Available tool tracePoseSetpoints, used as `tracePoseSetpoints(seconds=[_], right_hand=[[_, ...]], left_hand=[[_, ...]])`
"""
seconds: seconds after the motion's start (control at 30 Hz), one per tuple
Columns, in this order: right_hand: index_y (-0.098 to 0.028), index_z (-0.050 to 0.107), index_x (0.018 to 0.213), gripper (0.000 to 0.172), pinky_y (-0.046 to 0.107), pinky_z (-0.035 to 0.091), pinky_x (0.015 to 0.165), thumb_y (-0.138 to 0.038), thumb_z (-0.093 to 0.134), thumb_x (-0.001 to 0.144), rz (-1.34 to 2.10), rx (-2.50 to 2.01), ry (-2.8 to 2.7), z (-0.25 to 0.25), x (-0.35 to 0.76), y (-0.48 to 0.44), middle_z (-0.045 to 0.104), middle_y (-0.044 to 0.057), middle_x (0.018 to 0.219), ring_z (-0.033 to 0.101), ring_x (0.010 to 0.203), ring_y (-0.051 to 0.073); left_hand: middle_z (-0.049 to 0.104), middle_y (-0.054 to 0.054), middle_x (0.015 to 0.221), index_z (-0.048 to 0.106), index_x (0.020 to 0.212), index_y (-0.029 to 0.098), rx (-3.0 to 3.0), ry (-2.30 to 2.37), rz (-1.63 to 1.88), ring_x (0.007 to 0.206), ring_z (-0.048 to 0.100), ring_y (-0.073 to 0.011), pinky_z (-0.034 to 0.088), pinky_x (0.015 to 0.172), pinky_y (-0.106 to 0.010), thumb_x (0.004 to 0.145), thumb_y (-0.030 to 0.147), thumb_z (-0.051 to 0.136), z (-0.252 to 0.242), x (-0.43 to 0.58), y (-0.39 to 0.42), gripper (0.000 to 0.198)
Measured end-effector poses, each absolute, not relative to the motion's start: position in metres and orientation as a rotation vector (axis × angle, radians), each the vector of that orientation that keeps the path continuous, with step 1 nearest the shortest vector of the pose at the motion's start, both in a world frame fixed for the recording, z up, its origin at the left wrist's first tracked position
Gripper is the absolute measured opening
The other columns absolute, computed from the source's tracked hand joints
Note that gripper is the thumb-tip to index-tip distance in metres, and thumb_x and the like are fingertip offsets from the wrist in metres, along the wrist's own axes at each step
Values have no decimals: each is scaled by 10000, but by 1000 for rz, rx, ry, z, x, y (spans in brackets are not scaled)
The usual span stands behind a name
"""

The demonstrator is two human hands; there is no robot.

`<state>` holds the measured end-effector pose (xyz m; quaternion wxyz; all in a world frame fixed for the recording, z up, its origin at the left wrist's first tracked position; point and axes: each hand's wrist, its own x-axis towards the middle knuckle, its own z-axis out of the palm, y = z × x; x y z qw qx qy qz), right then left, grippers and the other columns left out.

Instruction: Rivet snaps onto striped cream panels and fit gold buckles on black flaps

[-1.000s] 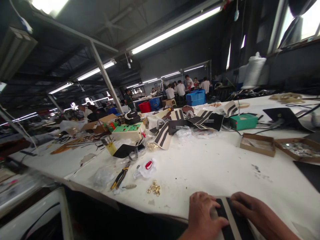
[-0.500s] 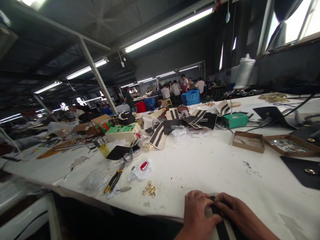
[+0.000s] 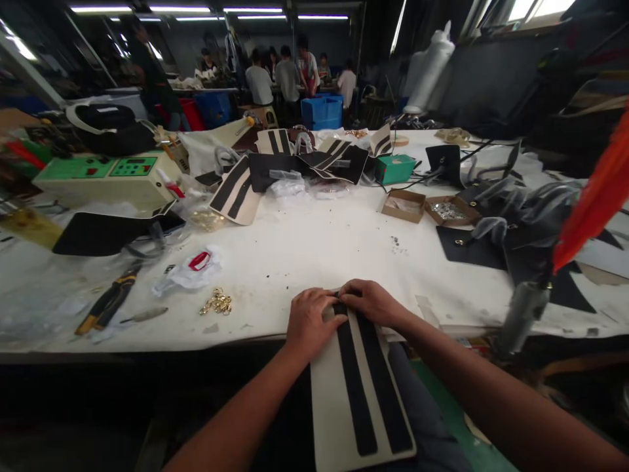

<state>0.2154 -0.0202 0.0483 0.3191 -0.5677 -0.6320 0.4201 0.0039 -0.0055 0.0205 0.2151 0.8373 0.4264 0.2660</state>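
A cream panel with two black stripes slants from the table's front edge down over my lap. My left hand grips its upper left part, thumb on top near one stripe. At the panel's far end my right hand pinches close to the top of the stripes, its fingertips nearly meeting those of my left hand. Whatever small piece may lie between the fingertips is hidden. On the table to the left is a small heap of gold-coloured metal fittings.
Left on the white table lie yellow-black pliers and a red ring on white wrap. More striped panels are piled behind. Open cardboard boxes and black pieces stand right, beside a blurred orange-red object.
The camera view has turned right and down, so both forearms and most of the striped panel now show. Both hands keep their hold at the panel's far end.
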Motion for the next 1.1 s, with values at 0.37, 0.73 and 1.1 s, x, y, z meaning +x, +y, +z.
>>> tracePoseSetpoints(seconds=[0.37,0.73,1.1], right_hand=[[-214,789,949,142,334,470,916,-212,650,920,1010,-1595,-1824,47,205,-24,765,52,1046,691,1003,241],[-207,732,798,133,310,455,794,-237,602,799,1026,-1670,-1828,26,195,-16,770,40,883,692,874,237],[-198,725,783,120,280,427,702,-220,620,730,1023,-1863,-1746,11,188,-9,778,28,821,685,813,226]], left_hand=[[776,-17,1296,781,1131,295,2307,1176,761,1303,615,-324,424,1157,-573,835,335,915,13,2,-3,327],[806,5,1170,782,1042,334,2376,1101,1043,1135,690,-336,514,1070,-571,638,402,1001,-43,-5,9,464],[833,32,998,743,972,353,2560,1106,1436,988,749,-278,546,953,-466,729,731,813,-117,1,38,454]])
